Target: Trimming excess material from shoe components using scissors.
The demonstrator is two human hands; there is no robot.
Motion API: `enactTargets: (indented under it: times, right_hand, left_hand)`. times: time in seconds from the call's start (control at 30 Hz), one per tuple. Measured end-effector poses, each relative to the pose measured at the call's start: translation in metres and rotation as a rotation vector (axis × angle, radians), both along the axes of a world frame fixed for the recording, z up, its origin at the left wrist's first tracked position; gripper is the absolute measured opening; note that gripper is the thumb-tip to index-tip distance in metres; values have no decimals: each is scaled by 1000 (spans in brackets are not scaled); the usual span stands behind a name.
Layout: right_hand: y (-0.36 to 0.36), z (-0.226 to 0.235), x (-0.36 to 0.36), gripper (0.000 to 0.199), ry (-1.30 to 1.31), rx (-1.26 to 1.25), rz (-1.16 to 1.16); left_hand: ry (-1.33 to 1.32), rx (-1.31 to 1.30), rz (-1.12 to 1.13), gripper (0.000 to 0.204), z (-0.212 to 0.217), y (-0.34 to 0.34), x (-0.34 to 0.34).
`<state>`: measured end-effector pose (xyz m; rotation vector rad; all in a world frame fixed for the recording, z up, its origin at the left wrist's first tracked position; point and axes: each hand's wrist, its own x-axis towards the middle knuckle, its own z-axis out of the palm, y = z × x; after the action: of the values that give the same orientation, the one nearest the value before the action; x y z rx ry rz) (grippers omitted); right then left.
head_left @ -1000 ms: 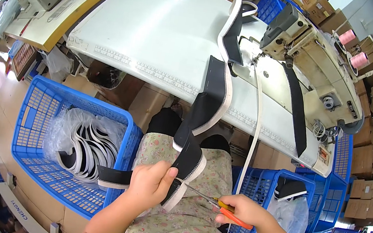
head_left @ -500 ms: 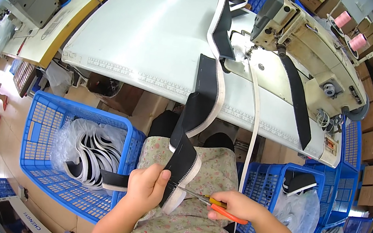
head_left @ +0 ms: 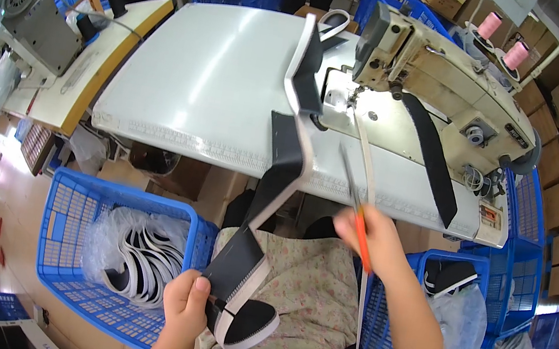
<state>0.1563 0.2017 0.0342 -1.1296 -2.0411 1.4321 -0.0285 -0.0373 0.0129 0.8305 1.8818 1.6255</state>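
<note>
Black-and-white strip (head_left: 256, 273) pinched by left hand (head_left: 186, 304); right hand (head_left: 365, 233), blurred, grips orange scissors (head_left: 355, 212).

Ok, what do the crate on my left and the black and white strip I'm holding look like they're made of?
Crate: looks like moulded plastic, glossy blue, with a grid of holes in its walls. Strip: seems a flexible fabric or foam sheet, matte black with a white edge band; it bends and drapes from the table down to the left hand. Exact material unclear.

I'm seeing bright, even light glaring off the pale counter (head_left: 213, 84); the right hand (head_left: 366, 234) is smearing with motion blur, and the fisheye is bending edges into a black rim
</note>
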Motion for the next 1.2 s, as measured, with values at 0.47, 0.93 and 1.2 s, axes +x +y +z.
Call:
enactTargets:
  times: [0.47, 0.93, 1.2]
  right_hand:
    - [2, 14, -144, 18, 215, 497, -68]
    - [-118, -23, -48, 22, 93, 667, 499]
    - [-129, -6, -25, 24, 192, 363, 607]
  left_hand:
    - [-143, 32, 132, 35, 3, -60, -9]
    - [-473, -168, 38, 39, -17, 65, -3]
    - [-422, -101, 2, 32, 2, 46, 22]
